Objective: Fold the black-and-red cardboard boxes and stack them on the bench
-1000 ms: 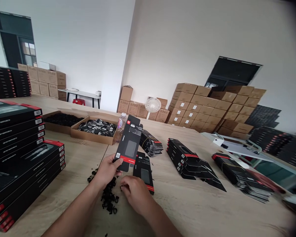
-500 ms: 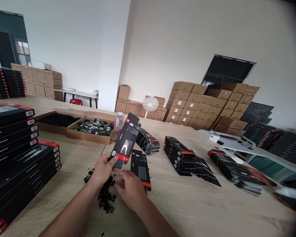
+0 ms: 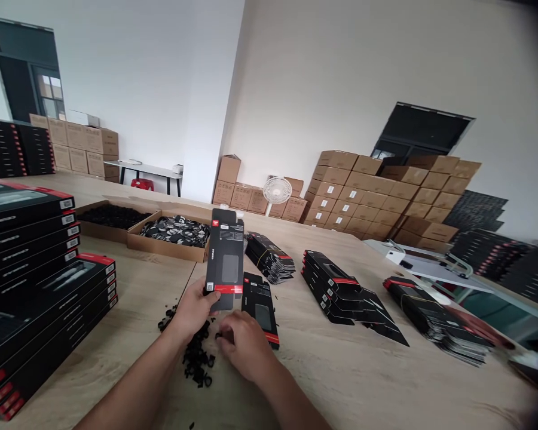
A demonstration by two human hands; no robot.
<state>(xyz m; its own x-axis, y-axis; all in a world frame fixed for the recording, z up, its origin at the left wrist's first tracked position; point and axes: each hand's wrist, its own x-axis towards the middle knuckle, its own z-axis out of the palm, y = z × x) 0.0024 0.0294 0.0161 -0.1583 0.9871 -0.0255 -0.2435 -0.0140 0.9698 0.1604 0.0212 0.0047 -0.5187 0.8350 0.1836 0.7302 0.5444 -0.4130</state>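
My left hand (image 3: pixel 193 310) grips the lower end of a slim black box with a red band (image 3: pixel 225 257) and holds it upright above the wooden table (image 3: pixel 363 382). My right hand (image 3: pixel 244 346) is closed just below it, pinching a small black piece from the heap of small black parts (image 3: pixel 192 358) that lies under both hands. A flat black box (image 3: pixel 260 307) lies on the table right behind my right hand.
Stacks of black boxes with red ends (image 3: pixel 36 275) stand at the left. Two open cartons (image 3: pixel 161 230) of dark parts sit behind. Piles of flat black packaging (image 3: pixel 341 286) spread to the right. Brown cartons (image 3: pixel 385 197) and a white fan (image 3: pixel 277 191) line the wall.
My left hand has turned the black box from a rightward tilt to upright. My right hand stayed low by the heap of small parts.
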